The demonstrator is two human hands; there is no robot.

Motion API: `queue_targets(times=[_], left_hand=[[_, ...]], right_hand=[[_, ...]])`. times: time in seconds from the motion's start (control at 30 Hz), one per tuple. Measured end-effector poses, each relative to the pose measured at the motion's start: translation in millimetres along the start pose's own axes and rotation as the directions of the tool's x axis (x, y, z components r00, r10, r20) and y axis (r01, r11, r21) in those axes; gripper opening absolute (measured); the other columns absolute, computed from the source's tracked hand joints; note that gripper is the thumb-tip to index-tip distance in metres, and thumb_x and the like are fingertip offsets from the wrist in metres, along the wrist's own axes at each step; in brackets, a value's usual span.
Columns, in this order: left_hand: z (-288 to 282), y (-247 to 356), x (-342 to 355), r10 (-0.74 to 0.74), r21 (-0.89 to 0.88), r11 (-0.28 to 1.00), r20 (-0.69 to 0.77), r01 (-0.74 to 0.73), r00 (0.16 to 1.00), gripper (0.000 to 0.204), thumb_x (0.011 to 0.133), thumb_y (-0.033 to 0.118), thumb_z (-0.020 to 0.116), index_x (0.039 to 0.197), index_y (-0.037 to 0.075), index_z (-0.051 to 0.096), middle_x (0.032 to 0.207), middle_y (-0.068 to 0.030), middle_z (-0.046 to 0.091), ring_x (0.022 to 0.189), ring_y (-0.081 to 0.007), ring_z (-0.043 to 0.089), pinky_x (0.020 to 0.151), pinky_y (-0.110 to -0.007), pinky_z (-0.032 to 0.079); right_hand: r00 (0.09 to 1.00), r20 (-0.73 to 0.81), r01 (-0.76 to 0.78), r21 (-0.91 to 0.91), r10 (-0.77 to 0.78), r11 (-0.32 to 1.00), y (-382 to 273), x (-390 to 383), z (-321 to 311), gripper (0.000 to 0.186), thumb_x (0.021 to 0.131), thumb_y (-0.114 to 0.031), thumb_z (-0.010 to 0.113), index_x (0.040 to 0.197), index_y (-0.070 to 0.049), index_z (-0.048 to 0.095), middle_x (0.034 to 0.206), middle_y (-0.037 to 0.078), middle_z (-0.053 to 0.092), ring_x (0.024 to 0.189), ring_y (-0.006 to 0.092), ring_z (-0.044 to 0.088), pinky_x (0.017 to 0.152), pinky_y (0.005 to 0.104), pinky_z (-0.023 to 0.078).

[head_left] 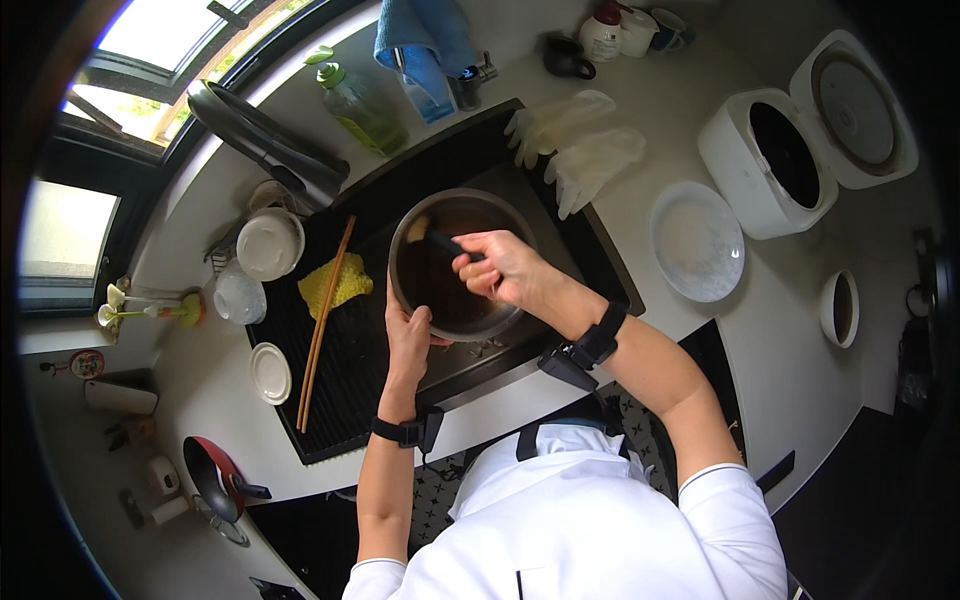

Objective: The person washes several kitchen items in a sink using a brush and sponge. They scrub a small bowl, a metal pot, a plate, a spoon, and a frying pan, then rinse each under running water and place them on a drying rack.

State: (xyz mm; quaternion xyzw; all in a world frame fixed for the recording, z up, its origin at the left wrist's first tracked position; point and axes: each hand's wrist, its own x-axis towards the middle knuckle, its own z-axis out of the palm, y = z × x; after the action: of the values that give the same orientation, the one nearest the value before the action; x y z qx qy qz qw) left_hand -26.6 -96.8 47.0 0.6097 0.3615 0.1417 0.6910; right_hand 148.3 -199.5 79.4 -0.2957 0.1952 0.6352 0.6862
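Plainly, the weak point is how the round dark pot (455, 262) is held: it sits tilted over the black sink (330, 380), and only the left hand (408, 335) steadies it, fingers curled over the near rim with the thumb outside. The right hand (500, 268) reaches into the bowl of the pot, fingers pressed together around a dark-handled brush or scrubber (432, 238) whose pale head lies against the far-left inner wall. If that wall is wet or soapy (I cannot tell from this view), a hard push by the right hand could twist the pot out of the one-handed grip, and it would drop onto the ribbed sink floor and knock the long wooden chopsticks (322, 322) or the yellow cloth (336, 284) lying just to its left. A slip of the tool itself could splash water toward the near tabletop (560, 385) edge. The pale rubber gloves (578, 150) lie unused at the far side of the sink, so both hands are bare against whatever is in the pot. The open white rice cooker (770, 160) stands well apart at the far right, out of harm.
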Motion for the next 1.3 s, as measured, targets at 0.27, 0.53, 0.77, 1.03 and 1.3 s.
queue_targets(times=[0.27, 0.53, 0.77, 1.03, 1.3], left_hand=[[6.2, 0.1, 6.4, -0.024, -0.019, 1.0, -0.028, 0.024, 0.999, 0.082, 0.084, -0.011, 0.041, 0.159, 0.016, 0.025, 0.12, -0.0142, 0.062, 0.081, -0.0223, 0.073, 0.051, -0.031, 0.065], [-7.9, 12.6, 5.5, -0.076, -0.011, 0.997, -0.006, 0.076, 0.997, 0.089, 0.08, -0.011, 0.04, 0.162, 0.017, 0.018, 0.129, -0.0177, 0.06, 0.088, -0.0269, 0.075, 0.051, -0.031, 0.065], [-3.5, 13.5, 0.1, -0.102, -0.067, 0.992, 0.014, 0.102, 0.995, 0.088, 0.079, -0.01, 0.041, 0.161, 0.015, 0.02, 0.122, -0.0172, 0.062, 0.083, -0.0259, 0.074, 0.05, -0.031, 0.065], [7.2, 10.7, -0.3, -0.029, -0.076, 0.997, -0.014, 0.028, 0.999, 0.087, 0.079, -0.01, 0.041, 0.16, 0.014, 0.022, 0.121, -0.0169, 0.063, 0.077, -0.0253, 0.074, 0.048, -0.031, 0.065], [0.6, 4.0, 3.4, -0.016, -0.117, 0.993, -0.04, 0.011, 0.999, 0.085, 0.08, -0.009, 0.041, 0.16, 0.017, 0.026, 0.123, -0.0175, 0.062, 0.077, -0.0246, 0.074, 0.048, -0.03, 0.065]], right_hand=[[0.998, -0.001, 0.059, -0.276, -0.061, 0.959, 43.8, -14.7, 5.0, 0.027, 0.106, -0.013, 0.043, 0.127, 0.0, 0.054, 0.075, 0.005, 0.052, 0.046, 0.0053, 0.036, 0.04, 0.0213, 0.029], [0.555, 0.561, 0.507, -0.813, -0.614, -0.285, 38.4, -28.1, -33.6, 0.04, 0.097, -0.006, 0.057, 0.137, -0.003, 0.061, 0.083, 0.014, 0.068, 0.072, 0.0241, 0.068, 0.062, 0.0358, 0.053], [0.494, 0.718, 0.164, -0.631, -0.491, -0.758, 37.3, -7.6, -44.5, 0.063, 0.085, 0.0, 0.06, 0.147, -0.005, 0.051, 0.088, 0.02, 0.061, 0.064, 0.0387, 0.067, 0.059, 0.0444, 0.057], [0.555, 0.599, 0.07, -0.725, -0.577, -0.686, 44.1, -13.2, -33.7, 0.061, 0.083, 0.001, 0.059, 0.143, 0.003, 0.051, 0.091, 0.026, 0.065, 0.073, 0.0412, 0.072, 0.068, 0.0456, 0.06], [0.545, 0.536, -0.037, -0.752, -0.644, -0.658, 7.7, -12.9, -53.7, 0.05, 0.09, -0.002, 0.053, 0.141, -0.003, 0.056, 0.091, 0.026, 0.067, 0.076, 0.0431, 0.07, 0.069, 0.0486, 0.058]])
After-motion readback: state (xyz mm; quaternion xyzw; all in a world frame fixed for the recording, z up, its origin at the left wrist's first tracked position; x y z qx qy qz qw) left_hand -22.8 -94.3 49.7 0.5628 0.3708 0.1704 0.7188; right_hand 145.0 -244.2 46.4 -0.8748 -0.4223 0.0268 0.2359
